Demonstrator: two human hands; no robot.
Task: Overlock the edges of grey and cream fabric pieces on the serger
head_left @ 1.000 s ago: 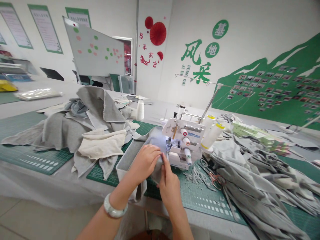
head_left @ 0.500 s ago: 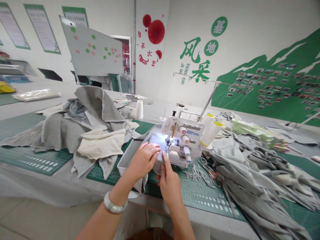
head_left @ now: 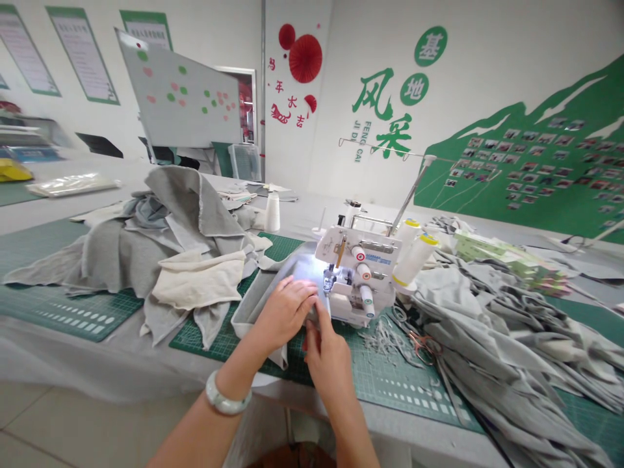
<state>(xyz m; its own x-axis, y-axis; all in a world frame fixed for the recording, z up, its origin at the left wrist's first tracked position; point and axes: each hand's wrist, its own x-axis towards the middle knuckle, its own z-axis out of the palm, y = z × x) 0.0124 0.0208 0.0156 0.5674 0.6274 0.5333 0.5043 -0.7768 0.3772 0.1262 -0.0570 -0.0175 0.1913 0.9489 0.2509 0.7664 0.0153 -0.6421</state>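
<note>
Grey fabric [head_left: 301, 268] lies on the bed of a white overlock sewing machine [head_left: 385, 251], lit by the machine's lamp at the needle area. My left hand [head_left: 286, 311] rests on it with fingers stretched out flat, just left of the presser foot. At the front edge my right hand [head_left: 327, 348] pinches the fabric between thumb and index finger, its other fingers curled underneath and partly hidden. Both hands' fingertips nearly meet. Part of the same cloth hangs in a loop to the left, over a green cutting mat [head_left: 205, 341].
Left of the machine sits a heap of grey and cream cloth [head_left: 127, 250], with a white thread cone [head_left: 273, 212] behind it. Thread scraps [head_left: 387, 338], scissors [head_left: 425, 346] and a large grey cloth pile [head_left: 492, 351] lie to the right.
My right hand has shifted slightly up and left, closer to my left hand. The fabric edge under the fingers has changed shape a little. The view has moved slightly.
</note>
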